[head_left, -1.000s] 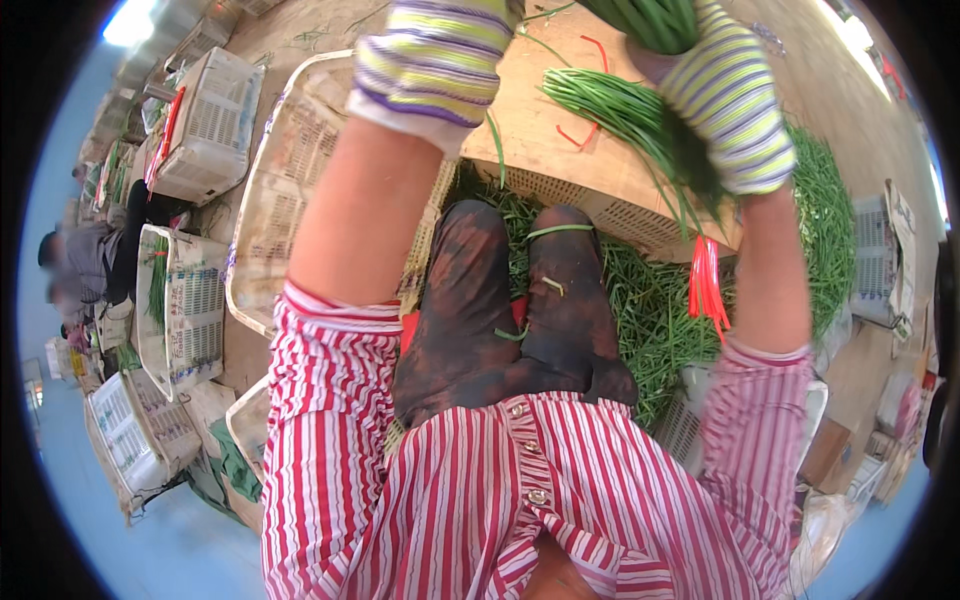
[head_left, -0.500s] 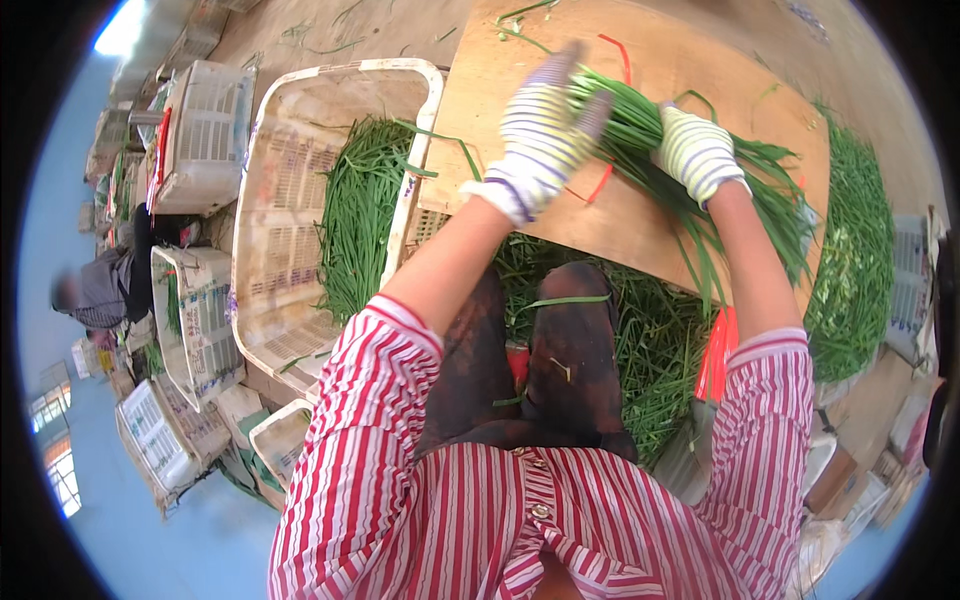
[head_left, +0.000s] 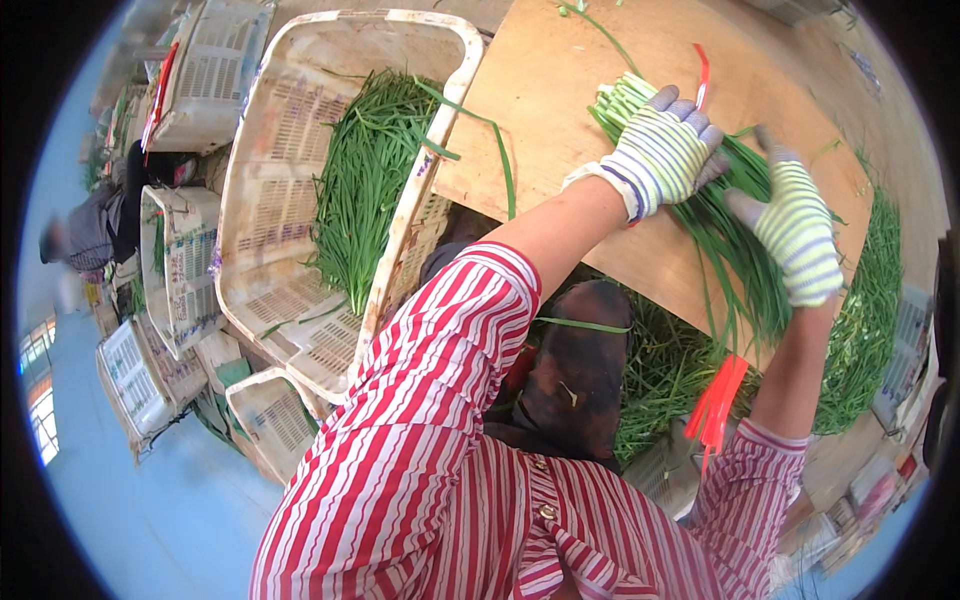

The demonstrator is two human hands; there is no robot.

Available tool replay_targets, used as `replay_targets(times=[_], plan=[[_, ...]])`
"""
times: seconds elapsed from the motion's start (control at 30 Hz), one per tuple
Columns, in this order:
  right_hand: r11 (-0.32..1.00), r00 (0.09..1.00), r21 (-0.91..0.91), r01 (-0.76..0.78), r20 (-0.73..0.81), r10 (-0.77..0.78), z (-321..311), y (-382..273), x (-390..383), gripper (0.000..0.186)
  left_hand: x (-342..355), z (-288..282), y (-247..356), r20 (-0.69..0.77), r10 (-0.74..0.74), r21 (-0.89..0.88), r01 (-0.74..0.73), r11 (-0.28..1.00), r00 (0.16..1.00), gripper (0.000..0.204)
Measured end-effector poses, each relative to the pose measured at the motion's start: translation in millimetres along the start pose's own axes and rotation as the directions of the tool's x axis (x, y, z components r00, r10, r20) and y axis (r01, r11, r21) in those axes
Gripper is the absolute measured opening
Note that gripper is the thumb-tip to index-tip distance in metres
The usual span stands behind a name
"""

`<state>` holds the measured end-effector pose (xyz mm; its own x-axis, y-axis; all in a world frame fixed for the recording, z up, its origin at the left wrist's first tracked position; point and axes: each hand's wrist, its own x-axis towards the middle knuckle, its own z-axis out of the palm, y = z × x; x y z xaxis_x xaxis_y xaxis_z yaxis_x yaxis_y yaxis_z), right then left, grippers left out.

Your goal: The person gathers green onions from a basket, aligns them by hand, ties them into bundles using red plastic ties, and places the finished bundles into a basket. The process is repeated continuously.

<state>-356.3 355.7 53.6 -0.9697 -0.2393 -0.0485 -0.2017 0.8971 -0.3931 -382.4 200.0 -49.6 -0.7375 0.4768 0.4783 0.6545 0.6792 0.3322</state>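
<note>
A bundle of long green chives [head_left: 722, 232] lies across a wooden board [head_left: 560, 110] in front of me. My left hand [head_left: 662, 152], in a striped knit glove, presses down on the bundle near its pale cut ends. My right hand [head_left: 793, 232], gloved the same way, rests on the leafy part of the same bundle. A red tie strip [head_left: 702, 72] lies on the board just beyond my left hand. More red strips [head_left: 716, 402] hang by my right forearm.
A pale plastic crate [head_left: 300, 190] holding loose chives [head_left: 365, 180] stands left of the board. More crates [head_left: 170, 270] are stacked at far left, where another person [head_left: 85, 232] crouches. Loose chives [head_left: 870, 320] pile at right and under the board, by my dark-trousered knees [head_left: 580, 370].
My view has dropped from close on raised arms to the board. Both hands have come down with the chives and now press the bundle flat on the wood, shifted right.
</note>
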Motion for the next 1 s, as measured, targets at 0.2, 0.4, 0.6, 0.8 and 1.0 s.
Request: replay_targets(times=[0.2, 0.4, 0.6, 0.8, 1.0], plan=[[0.996, 0.996, 0.026, 0.087, -0.009, -0.087, 61.1, 28.8, 3.0, 0.093, 6.7, 5.7, 1.6, 0.005, 0.031, -0.001, -0.031, 1.0, 1.0, 0.027], [0.993, 0.995, -0.078, 0.09, 0.059, -0.085, 60.5, 28.5, 9.6, 0.09, -19.0, -55.2, -33.1, -0.226, -0.464, -0.589, 0.259, 0.765, 0.857, 0.028], [0.994, 0.996, -0.098, 0.054, 0.074, -0.047, 59.7, 28.0, 6.4, 0.091, -64.1, -83.6, -61.6, 0.388, -0.7, -0.668, 0.706, 0.235, 0.6, 0.056], [0.996, 0.996, -0.089, 0.031, 0.09, -0.023, 54.6, 23.8, 4.0, 0.09, -46.6, -57.9, -34.5, 0.585, -0.625, -0.659, 0.752, 0.005, 0.517, 0.05], [0.997, 0.994, -0.073, 0.013, 0.107, -0.005, 55.1, 23.8, 3.7, 0.092, -40.5, -55.4, -18.5, 0.519, -0.69, -0.68, 0.732, 0.024, 0.505, 0.036]])
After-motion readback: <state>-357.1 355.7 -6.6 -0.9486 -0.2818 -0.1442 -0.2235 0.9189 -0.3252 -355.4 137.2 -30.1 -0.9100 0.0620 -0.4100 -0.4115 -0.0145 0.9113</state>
